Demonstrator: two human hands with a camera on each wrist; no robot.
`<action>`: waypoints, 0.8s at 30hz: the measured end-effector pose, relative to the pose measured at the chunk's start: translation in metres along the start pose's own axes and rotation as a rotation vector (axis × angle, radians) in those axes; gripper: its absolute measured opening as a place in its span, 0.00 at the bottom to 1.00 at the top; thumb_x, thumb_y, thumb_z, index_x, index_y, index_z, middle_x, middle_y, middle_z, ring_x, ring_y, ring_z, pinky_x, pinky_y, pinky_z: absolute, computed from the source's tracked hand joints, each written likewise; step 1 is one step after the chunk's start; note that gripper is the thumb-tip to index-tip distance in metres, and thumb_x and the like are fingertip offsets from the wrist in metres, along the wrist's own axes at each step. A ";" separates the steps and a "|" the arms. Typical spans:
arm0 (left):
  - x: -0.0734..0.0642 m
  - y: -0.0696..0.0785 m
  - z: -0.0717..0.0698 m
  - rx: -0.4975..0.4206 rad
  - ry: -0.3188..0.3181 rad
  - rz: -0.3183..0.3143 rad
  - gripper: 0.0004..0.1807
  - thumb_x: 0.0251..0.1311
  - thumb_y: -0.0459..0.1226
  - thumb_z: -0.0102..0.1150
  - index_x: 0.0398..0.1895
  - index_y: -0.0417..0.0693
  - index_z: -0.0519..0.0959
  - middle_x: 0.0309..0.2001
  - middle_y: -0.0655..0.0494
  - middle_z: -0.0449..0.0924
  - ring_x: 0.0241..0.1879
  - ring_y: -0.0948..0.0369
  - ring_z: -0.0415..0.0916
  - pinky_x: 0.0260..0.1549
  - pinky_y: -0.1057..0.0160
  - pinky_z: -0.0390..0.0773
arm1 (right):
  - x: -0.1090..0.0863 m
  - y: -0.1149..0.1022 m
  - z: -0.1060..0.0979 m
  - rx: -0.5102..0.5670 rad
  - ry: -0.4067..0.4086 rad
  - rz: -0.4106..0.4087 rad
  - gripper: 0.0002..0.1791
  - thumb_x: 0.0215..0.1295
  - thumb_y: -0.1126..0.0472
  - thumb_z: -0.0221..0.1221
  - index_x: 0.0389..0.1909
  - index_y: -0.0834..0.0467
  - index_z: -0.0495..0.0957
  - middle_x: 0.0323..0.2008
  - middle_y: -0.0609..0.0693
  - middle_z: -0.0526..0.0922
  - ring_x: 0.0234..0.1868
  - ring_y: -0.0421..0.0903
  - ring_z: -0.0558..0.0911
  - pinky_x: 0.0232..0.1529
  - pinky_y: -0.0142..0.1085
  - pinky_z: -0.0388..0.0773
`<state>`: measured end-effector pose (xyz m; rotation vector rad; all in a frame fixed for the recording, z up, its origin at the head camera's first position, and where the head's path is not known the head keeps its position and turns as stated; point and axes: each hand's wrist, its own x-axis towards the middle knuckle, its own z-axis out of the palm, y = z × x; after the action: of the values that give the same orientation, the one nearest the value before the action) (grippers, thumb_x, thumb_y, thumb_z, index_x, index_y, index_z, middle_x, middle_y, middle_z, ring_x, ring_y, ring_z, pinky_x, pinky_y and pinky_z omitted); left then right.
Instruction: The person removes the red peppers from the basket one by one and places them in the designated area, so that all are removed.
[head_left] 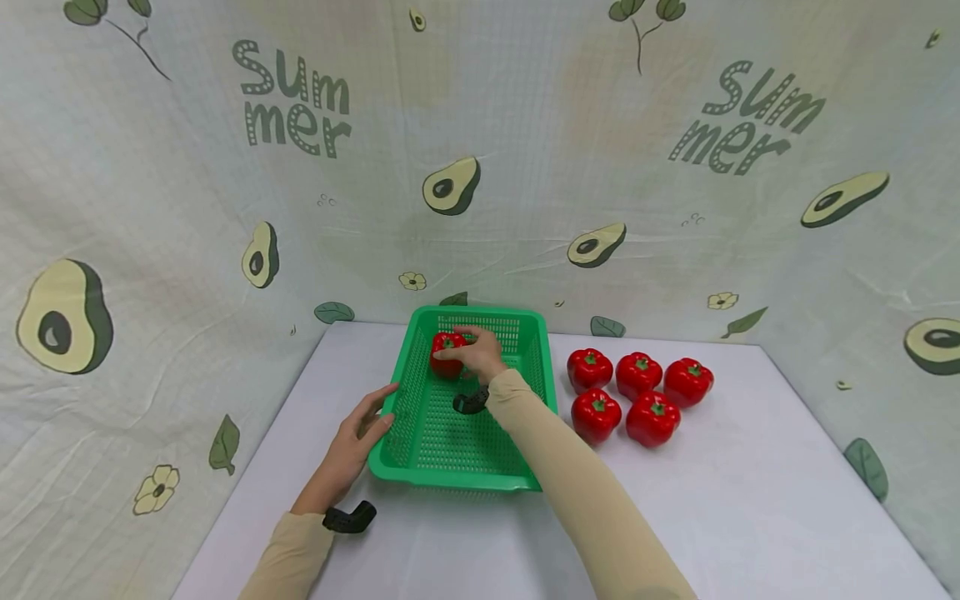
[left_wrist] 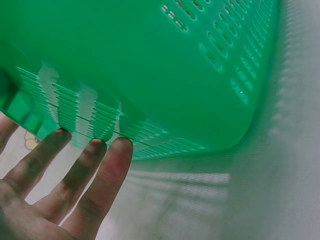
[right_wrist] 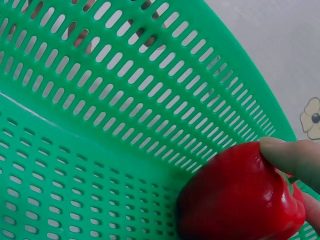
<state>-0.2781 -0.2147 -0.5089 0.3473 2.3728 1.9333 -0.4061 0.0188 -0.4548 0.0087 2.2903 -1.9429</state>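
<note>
A green plastic basket with slotted walls stands on the table. Inside it, by the far left corner, is a red bell pepper. My right hand reaches in and holds this pepper between thumb and fingers. The right wrist view has the pepper low against the slotted wall, with the thumb on its upper side near the stem. My left hand is at the basket's left side. In the left wrist view its extended fingers touch the outside of the basket wall.
To the right of the basket, several more red bell peppers sit in a close group on the white table. A cloth printed with avocados hangs behind the table's back edge.
</note>
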 end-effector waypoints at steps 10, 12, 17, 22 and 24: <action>0.001 -0.004 -0.001 0.009 -0.005 0.019 0.26 0.74 0.49 0.51 0.73 0.71 0.63 0.74 0.54 0.58 0.68 0.48 0.64 0.59 0.42 0.70 | 0.002 0.001 0.000 0.002 0.006 -0.001 0.37 0.53 0.62 0.75 0.66 0.57 0.74 0.58 0.63 0.73 0.51 0.59 0.80 0.47 0.57 0.80; 0.001 -0.003 -0.001 0.014 -0.004 0.019 0.26 0.74 0.49 0.51 0.73 0.71 0.62 0.74 0.54 0.58 0.68 0.47 0.64 0.59 0.41 0.69 | 0.001 0.001 0.000 0.011 0.008 0.003 0.37 0.53 0.62 0.75 0.66 0.57 0.74 0.58 0.63 0.73 0.51 0.59 0.80 0.47 0.56 0.81; 0.000 0.003 0.001 0.026 -0.007 0.017 0.27 0.76 0.46 0.50 0.75 0.65 0.61 0.75 0.50 0.57 0.68 0.44 0.63 0.60 0.39 0.68 | 0.001 0.001 0.000 0.025 0.014 0.015 0.36 0.53 0.62 0.75 0.65 0.55 0.75 0.58 0.62 0.73 0.51 0.59 0.81 0.45 0.54 0.82; -0.002 0.011 0.001 0.027 -0.019 0.017 0.28 0.77 0.43 0.48 0.77 0.58 0.59 0.75 0.47 0.57 0.68 0.43 0.63 0.58 0.40 0.69 | 0.001 -0.003 0.001 0.027 0.019 0.014 0.36 0.53 0.61 0.76 0.65 0.56 0.75 0.56 0.61 0.74 0.50 0.59 0.82 0.45 0.54 0.82; -0.001 0.009 0.001 0.029 -0.018 0.020 0.28 0.77 0.44 0.48 0.76 0.61 0.59 0.75 0.48 0.57 0.68 0.43 0.63 0.59 0.40 0.69 | 0.001 -0.005 0.002 0.031 0.017 0.009 0.36 0.52 0.61 0.76 0.65 0.57 0.75 0.56 0.61 0.75 0.51 0.58 0.81 0.45 0.54 0.82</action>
<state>-0.2759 -0.2127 -0.5003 0.3896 2.3975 1.8968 -0.4072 0.0163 -0.4502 0.0391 2.2660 -1.9811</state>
